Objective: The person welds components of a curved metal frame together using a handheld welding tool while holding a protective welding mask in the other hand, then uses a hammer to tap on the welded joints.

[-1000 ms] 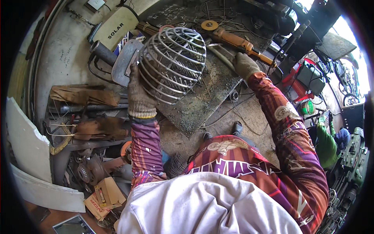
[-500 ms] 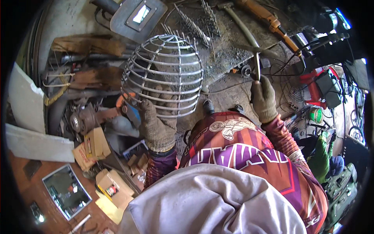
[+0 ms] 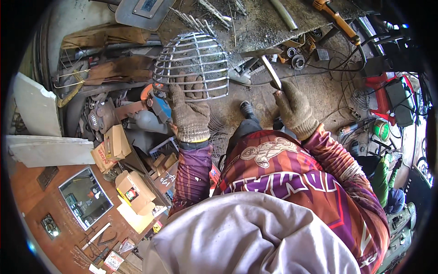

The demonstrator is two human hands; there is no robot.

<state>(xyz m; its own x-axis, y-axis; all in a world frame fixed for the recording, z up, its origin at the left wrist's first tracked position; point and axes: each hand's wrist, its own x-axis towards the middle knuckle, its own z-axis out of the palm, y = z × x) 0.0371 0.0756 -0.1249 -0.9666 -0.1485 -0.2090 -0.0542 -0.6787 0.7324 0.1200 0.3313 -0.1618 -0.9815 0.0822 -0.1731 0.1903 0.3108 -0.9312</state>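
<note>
A domed cage of welded grey metal rods stands in front of me, left of centre, over the near edge of the workbench. My left hand, in a brown knitted glove, is closed on its lower rods, with some fingers showing through the gaps. In my right hand, gloved alike, is a hammer gripped by its light-coloured handle. The hammer's long narrow head points toward the cage and is apart from it. The right fingers are wrapped round the handle.
Welding rods and a loose metal tube lie on the gritty workbench. A welding mask rests at the far left, an orange power tool at the far right. Cables cross the floor. Another person in green is at right.
My right hand has brought the hammer left and nearer the cage. The cage has tilted and moved slightly, still in my left hand. The view has shifted, showing less of the bench's far side.
</note>
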